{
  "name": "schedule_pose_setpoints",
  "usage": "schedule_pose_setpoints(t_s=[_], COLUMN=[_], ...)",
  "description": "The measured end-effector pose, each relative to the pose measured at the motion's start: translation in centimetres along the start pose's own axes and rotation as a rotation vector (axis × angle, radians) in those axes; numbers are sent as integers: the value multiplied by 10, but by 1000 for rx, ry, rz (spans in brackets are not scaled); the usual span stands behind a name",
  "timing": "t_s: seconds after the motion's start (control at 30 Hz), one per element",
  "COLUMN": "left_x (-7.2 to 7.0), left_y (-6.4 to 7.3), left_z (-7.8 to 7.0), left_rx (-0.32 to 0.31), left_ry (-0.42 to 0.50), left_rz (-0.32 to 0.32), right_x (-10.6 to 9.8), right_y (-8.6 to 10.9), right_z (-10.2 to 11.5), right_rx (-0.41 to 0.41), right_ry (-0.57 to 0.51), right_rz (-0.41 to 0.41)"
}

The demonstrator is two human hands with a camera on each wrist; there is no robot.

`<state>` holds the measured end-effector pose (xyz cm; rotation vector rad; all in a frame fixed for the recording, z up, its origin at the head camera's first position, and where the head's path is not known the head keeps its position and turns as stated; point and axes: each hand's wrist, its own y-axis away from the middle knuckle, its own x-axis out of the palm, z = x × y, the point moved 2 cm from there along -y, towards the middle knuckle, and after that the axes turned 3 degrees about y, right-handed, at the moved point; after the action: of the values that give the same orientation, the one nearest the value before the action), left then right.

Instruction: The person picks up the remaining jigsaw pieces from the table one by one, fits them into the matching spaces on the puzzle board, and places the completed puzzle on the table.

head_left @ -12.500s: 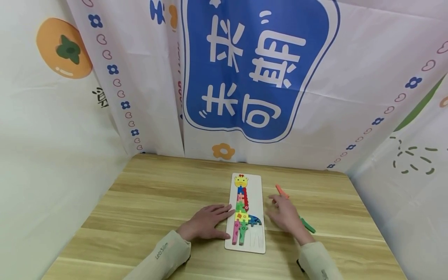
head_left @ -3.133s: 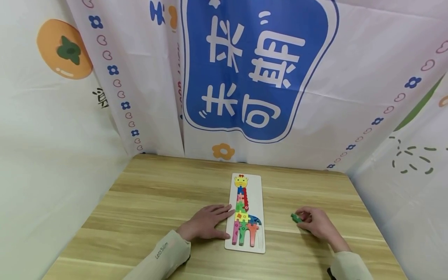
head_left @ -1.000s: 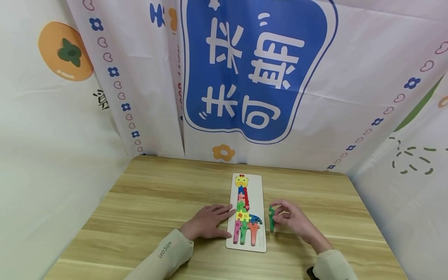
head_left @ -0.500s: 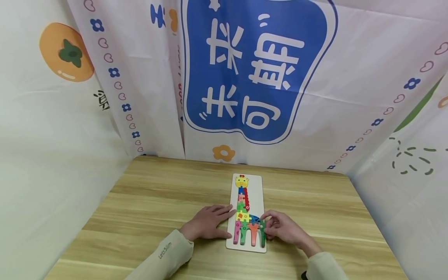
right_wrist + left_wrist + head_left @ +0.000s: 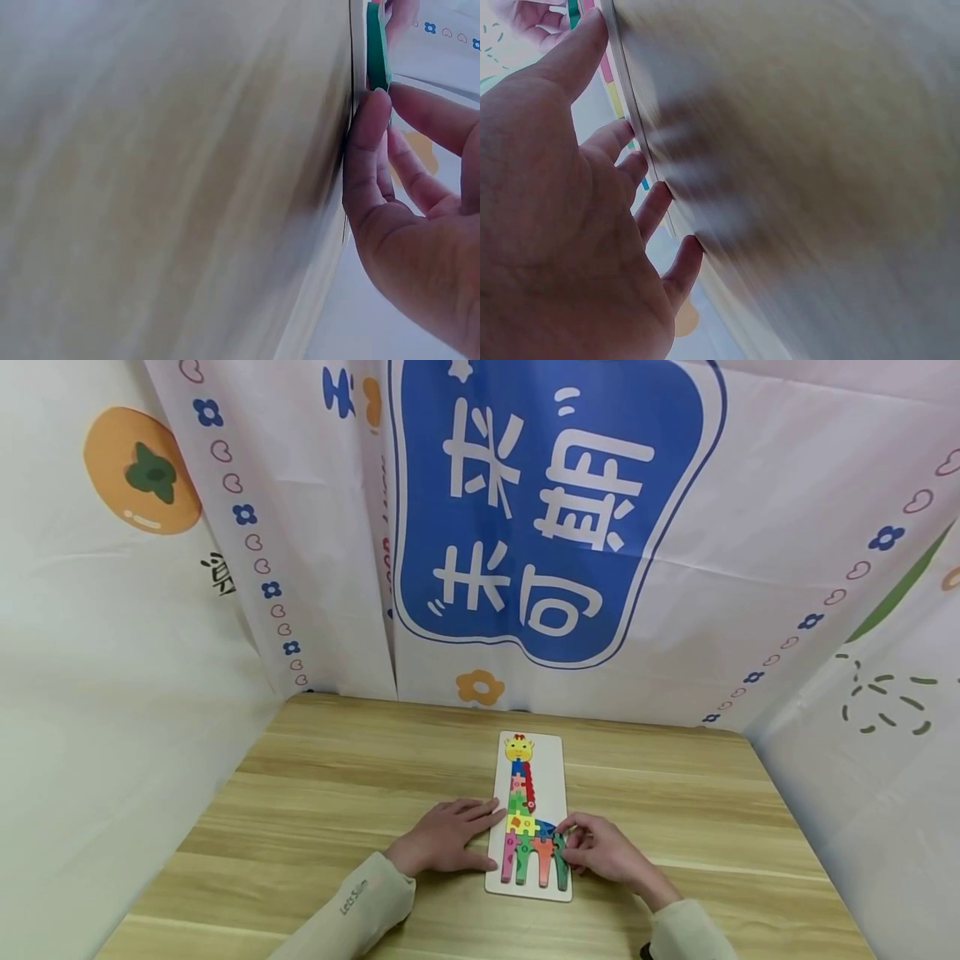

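Note:
A white puzzle board lies on the table with a colourful giraffe made of interlocking pieces. My right hand pinches the dark green leg piece between thumb and fingers at the giraffe's rear, beside the orange leg piece. Seen from the right wrist, the green piece lies along the board's edge, thumb tip against its side. On the other side my left hand rests with fingers spread, fingertips at the board's left edge. The left wrist view shows that hand's straight fingers along the edge.
The wood-grain table spreads out around the board. Behind it hangs a white printed cloth with a blue panel, and more white cloth closes in both sides.
Earlier, the orange and dark green leg pieces lay on the table; both are now on the board. My right hand carried the green one leftward to it. My left hand stayed put.

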<state>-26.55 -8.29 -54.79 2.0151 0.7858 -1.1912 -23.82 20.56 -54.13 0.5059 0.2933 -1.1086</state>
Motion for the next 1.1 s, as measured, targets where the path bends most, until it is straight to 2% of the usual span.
schedule_pose_setpoints(t_s=[0.37, 1.1], left_x=[1, -3], left_y=[0, 2], left_z=[0, -3], left_rx=[9, -2], left_ry=[-12, 10], left_rz=[0, 8], right_x=[3, 4], right_y=[0, -1], right_z=[1, 5], right_rx=[1, -9], right_ry=[40, 110], right_rz=[-49, -74])
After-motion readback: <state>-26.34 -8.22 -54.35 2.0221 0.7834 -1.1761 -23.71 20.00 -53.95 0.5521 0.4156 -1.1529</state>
